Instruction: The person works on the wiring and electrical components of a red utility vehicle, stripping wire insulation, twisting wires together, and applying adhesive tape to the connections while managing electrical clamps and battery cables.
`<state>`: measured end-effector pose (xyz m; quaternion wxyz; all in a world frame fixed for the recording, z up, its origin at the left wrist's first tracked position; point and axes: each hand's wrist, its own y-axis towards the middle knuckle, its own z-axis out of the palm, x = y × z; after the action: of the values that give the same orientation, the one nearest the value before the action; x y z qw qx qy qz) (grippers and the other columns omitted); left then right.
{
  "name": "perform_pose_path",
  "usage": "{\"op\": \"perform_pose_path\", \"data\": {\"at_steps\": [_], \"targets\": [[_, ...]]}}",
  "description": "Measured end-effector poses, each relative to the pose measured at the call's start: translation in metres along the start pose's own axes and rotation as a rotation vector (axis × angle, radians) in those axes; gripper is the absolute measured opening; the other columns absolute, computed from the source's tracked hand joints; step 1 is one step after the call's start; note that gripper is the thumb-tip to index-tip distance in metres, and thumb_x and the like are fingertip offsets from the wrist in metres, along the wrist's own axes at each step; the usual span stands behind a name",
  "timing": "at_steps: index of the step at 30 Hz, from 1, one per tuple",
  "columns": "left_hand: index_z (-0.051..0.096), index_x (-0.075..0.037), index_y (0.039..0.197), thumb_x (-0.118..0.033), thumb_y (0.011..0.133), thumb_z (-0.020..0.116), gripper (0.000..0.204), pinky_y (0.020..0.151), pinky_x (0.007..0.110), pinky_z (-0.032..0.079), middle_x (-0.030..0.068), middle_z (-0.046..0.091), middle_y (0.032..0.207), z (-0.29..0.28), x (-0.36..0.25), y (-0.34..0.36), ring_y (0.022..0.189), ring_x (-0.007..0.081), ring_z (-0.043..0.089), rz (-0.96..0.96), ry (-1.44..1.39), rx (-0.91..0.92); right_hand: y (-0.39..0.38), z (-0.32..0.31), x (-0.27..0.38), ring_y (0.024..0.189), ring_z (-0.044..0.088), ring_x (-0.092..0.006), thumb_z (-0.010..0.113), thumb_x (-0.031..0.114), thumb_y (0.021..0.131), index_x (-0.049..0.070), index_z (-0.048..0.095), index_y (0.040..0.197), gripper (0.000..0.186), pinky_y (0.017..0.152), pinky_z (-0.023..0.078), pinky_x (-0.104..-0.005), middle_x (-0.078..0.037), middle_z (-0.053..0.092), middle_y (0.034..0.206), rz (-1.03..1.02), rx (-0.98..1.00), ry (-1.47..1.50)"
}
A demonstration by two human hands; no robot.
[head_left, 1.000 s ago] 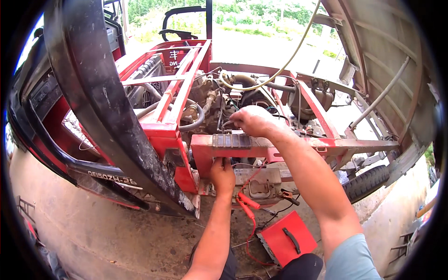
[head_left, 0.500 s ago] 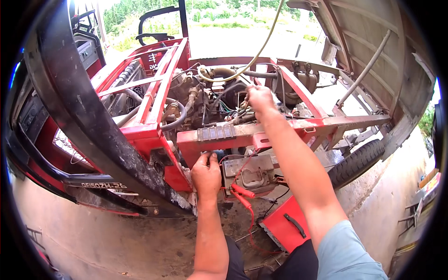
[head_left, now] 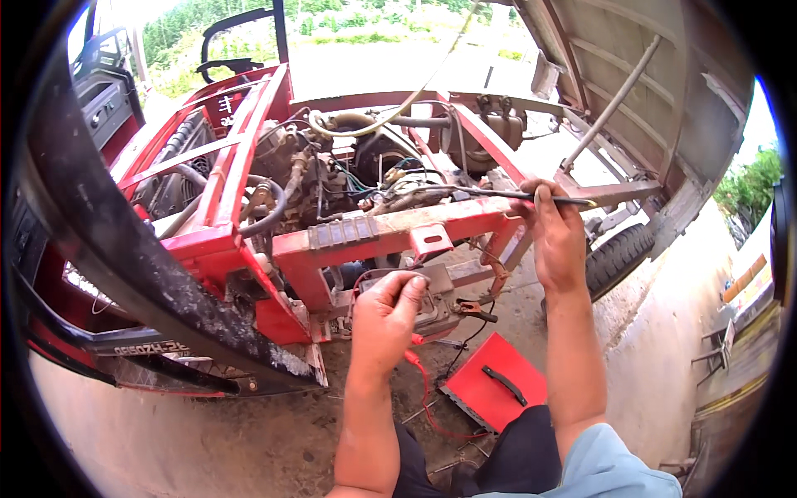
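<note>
My right hand (head_left: 554,236) is closed round the end of a black cable (head_left: 486,194) above the red frame rail. The cable runs left from my fingers across the engine bay, and its tip (head_left: 588,202) sticks out past my hand, looking yellowish. My left hand (head_left: 386,319) is closed in front of the rail, thumb against the curled fingers; I cannot make out what is in them. Behind it sits a grey battery (head_left: 427,309), partly covered by the hand. A clamp (head_left: 477,310) is at the battery's right side, and a red clip lead (head_left: 413,358) hangs below.
The engine (head_left: 282,149) sits inside the red frame (head_left: 365,236). A black curved bar (head_left: 124,241) crosses the left side. On the floor lies a red panel with a black handle (head_left: 504,384). A tyre (head_left: 618,259) and a propped-up bed (head_left: 631,91) are at right.
My right hand has come out of the engine bay toward the right, now with the black cable. My left hand has moved from under the rail to in front of the battery. The view has shifted.
</note>
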<state>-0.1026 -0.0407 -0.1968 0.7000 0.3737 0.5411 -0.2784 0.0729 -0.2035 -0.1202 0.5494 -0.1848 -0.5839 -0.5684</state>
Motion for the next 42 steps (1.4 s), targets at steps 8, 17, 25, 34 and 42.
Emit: {"op": "perform_pose_path", "data": {"at_steps": [8, 17, 25, 34, 42], "targets": [[0.069, -0.005, 0.128, 0.003, 0.091, 0.067, 0.038, 0.077, 0.041, 0.06, 0.0167, 0.067, 0.121, 0.101, -0.033, -0.02, 0.099, 0.0336, 0.072, 0.689, 0.445, 0.159, -0.103, -0.054, -0.002, 0.092, 0.065, -0.0127, 0.063, 0.016, 0.106, -0.002, 0.062, 0.129, 0.029, 0.085, 0.052, -0.0286, -0.005, 0.069, 0.102, 0.112, 0.062, 0.015], [0.073, -0.003, 0.115, 0.002, 0.088, 0.072, 0.028, 0.065, 0.036, 0.056, 0.0108, 0.068, 0.097, 0.103, 0.003, -0.022, 0.078, 0.0266, 0.071, 0.62, 0.505, 0.102, -0.115, -0.06, 0.003, 0.085, 0.07, -0.017, 0.067, 0.014, 0.102, -0.002, 0.061, 0.123, 0.027, 0.077, 0.06, -0.0326, -0.009, 0.072, 0.099, 0.147, -0.014, 0.054], [0.076, 0.0, 0.106, 0.009, 0.082, 0.075, 0.026, 0.067, 0.034, 0.056, 0.0129, 0.069, 0.095, 0.098, 0.013, -0.028, 0.078, 0.0256, 0.07, 0.605, 0.371, 0.001, -0.123, -0.057, -0.004, 0.081, 0.068, -0.0111, 0.069, 0.015, 0.102, 0.0, 0.067, 0.112, 0.019, 0.073, 0.056, -0.0266, -0.004, 0.073, 0.093, 0.376, 0.111, 0.109], [0.078, -0.002, 0.109, 0.014, 0.078, 0.074, 0.035, 0.067, 0.032, 0.054, 0.0112, 0.066, 0.103, 0.09, 0.023, -0.023, 0.084, 0.0211, 0.067, 0.796, 0.573, -0.005, -0.122, -0.055, 0.007, 0.083, 0.069, -0.0096, 0.071, 0.01, 0.099, -0.002, 0.071, 0.113, 0.018, 0.073, 0.056, -0.0243, -0.006, 0.074, 0.093, 0.422, 0.178, -0.063], [0.077, -0.005, 0.111, 0.002, 0.072, 0.075, 0.04, 0.063, 0.037, 0.053, 0.0066, 0.062, 0.093, 0.089, 0.027, -0.023, 0.08, 0.0234, 0.064, 0.815, 0.581, 0.041, -0.131, -0.045, 0.0, 0.078, 0.068, -0.0136, 0.072, 0.001, 0.09, -0.001, 0.069, 0.106, 0.016, 0.072, 0.055, -0.0303, -0.01, 0.073, 0.091, 0.001, 0.255, -0.612]]}}
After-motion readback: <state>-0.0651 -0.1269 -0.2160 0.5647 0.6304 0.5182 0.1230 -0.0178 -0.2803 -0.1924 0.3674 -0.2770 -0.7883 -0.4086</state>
